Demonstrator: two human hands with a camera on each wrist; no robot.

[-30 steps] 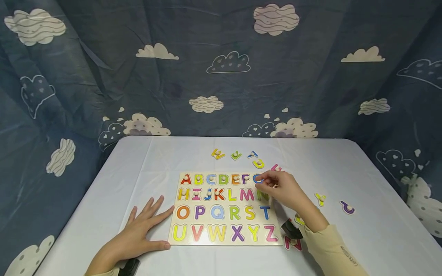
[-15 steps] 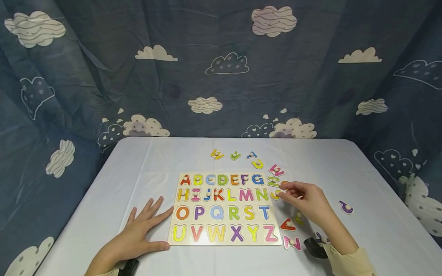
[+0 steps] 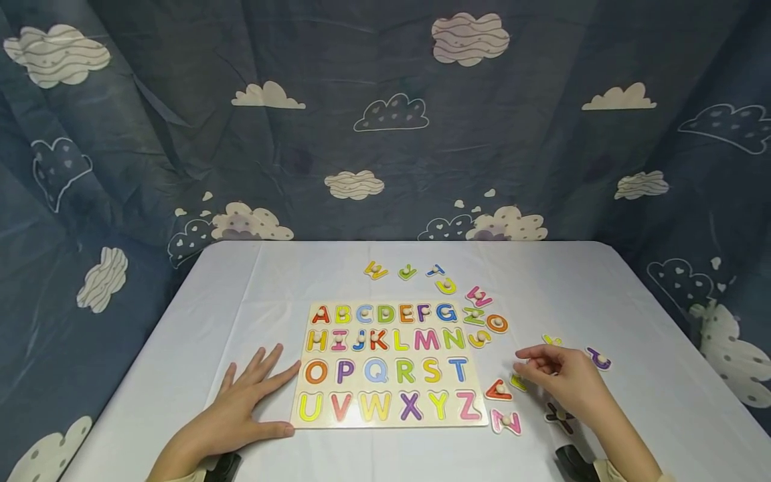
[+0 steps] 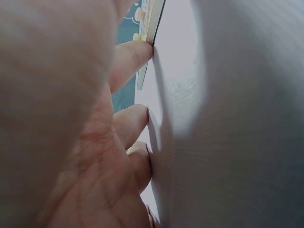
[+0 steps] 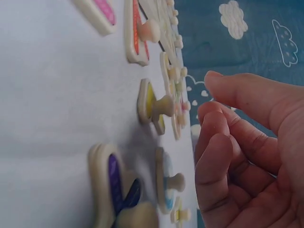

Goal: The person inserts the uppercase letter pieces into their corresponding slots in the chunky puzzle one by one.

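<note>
L hand (image 3: pixel 243 395) is spread at 9 o'clock of the letter board (image 3: pixel 355 410), thumb & index touching its edge. R hand (image 3: pixel 569 381) hovers off the board's 3–4 o'clock, fingers loosely curled, thumb & index tips apart, nothing held. Yellow letter (image 3: pixel 519 382) lies near its fingertips, approx 9 o'clock; dark X (image 3: pixel 560 417) nr 7. Poss trouble: a quick low dip might knock either piece w/ curled fingers; uneven L push could skid the board

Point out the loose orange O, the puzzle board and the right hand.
Loose orange O (image 3: pixel 496 324): head view, central knob.
Puzzle board (image 3: pixel 391 371): head view, bare middle.
Right hand (image 3: pixel 568 381): head view, back of it.
</note>
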